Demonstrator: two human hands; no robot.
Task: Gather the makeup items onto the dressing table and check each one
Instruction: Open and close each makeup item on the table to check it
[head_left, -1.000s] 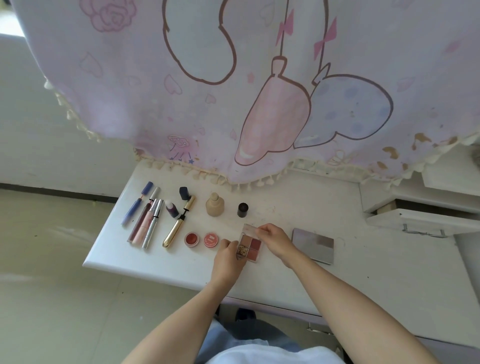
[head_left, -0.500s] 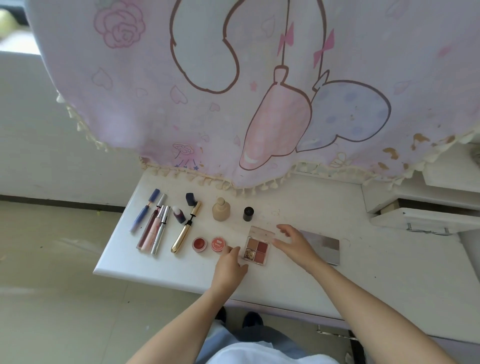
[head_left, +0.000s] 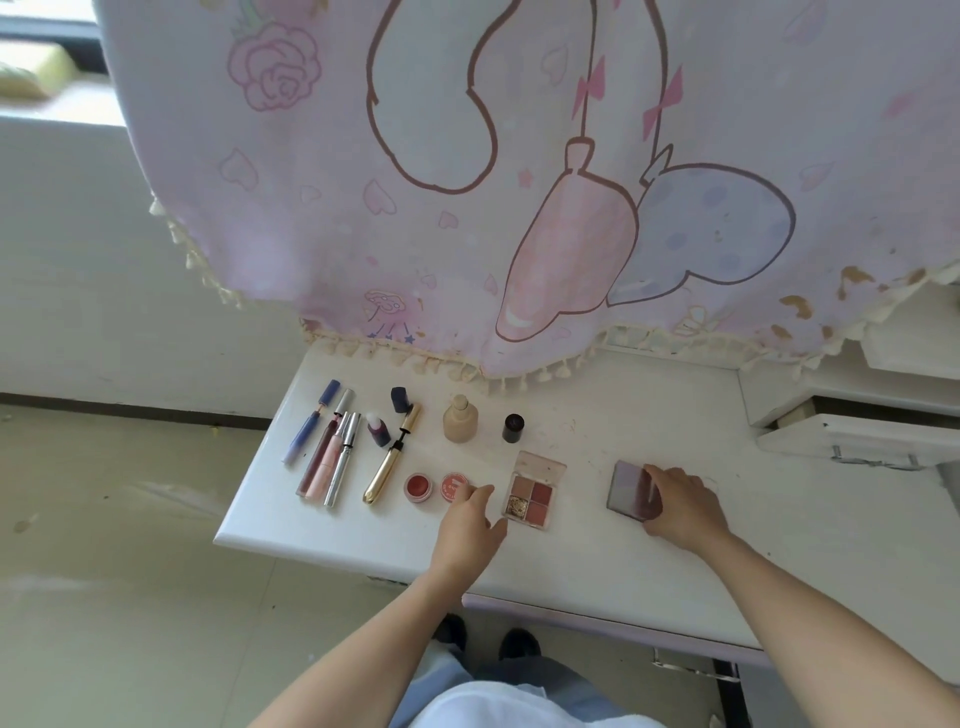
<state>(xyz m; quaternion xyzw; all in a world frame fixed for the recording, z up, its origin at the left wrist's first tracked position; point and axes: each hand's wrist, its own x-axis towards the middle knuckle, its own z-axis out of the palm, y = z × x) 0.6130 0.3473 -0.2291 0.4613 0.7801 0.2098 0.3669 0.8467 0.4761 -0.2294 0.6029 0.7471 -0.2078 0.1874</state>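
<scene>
Makeup lies in a row on the white dressing table (head_left: 675, 582). A small four-colour eyeshadow palette (head_left: 532, 491) lies flat, clear lid open, between my hands. My left hand (head_left: 467, 525) rests on the table just left of it, fingers loosely apart, a fingertip by the red pot lid (head_left: 453, 485). My right hand (head_left: 680, 506) lies on the right part of a shiny purple-grey compact (head_left: 628, 488), fingers curled over its edge. Further left are a red pot (head_left: 418, 487), a gold mascara (head_left: 390, 462), several lip gloss tubes (head_left: 327, 452), a beige bottle (head_left: 460, 420) and a dark bottle (head_left: 513, 428).
A pink cartoon-print cloth with a tassel fringe (head_left: 519, 208) hangs over the back of the table. A white drawer unit (head_left: 852, 431) with a part-open drawer stands at the right. The table's front edge is close to my body; floor lies to the left.
Both hands let go of the eyeshadow palette, which now lies on the table. My right hand moved right onto the purple-grey compact. My left hand drew back a little.
</scene>
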